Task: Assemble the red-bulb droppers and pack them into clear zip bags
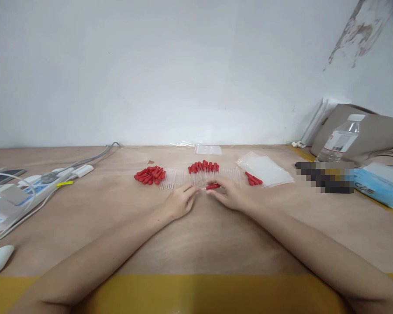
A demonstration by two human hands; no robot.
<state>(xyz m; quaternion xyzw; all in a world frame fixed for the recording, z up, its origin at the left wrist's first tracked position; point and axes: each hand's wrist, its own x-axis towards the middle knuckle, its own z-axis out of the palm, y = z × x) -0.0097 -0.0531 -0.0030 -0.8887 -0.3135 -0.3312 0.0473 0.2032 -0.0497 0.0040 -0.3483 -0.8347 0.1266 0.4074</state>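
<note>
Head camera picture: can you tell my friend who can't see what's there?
A person's right hand holds a red bulb, the left hand close beside it, at a tan table. Beyond, red-topped clear tubes lie in a row, with a red bulb pile to the left.

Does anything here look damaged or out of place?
Yes: the wall has, at upper right, a ragged brown-grey patch where the surface looks peeled. A small brown spot, scrap or tear unclear, also shows behind the pile of red bulbs.
</note>
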